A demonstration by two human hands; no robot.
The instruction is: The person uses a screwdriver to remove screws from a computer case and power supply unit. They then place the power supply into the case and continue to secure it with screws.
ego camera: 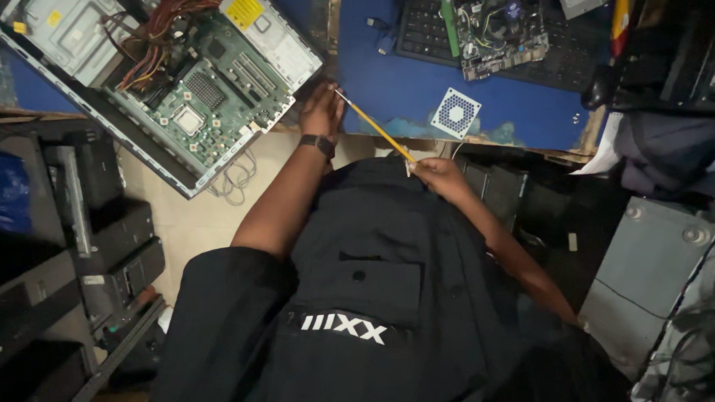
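- Looking down past a black shirt that filled the lower middle and hid the lap and most of the floor.
- Could not tell whether the left hand (323, 111) gripped anything; seen from the back, fingers curled down at the blue table's (394, 90) front edge, just beside the corner of the open computer case (158, 72).
- Wore a dark watch (318, 145) on the left wrist, forearm stretched straight forward from the body.
- Closed the right hand (437, 175) around the near end of 1 long yellow-shafted screwdriver (374, 127), forearm angled in from the lower right.
- Slanted up and to the left from the right fist, with the thin metal tip right by the left hand's fingers; contact there too small to make out.
- Lay cut off at the top edge: 1 loose circuit board (502, 26) resting on a dark keyboard (429, 31).
- Sat flat on the table near the screwdriver: 1 small white square fan grille (456, 114).
- Showed only dark, hard-to-read stacked casings at the left and grey metal boxes at the right.
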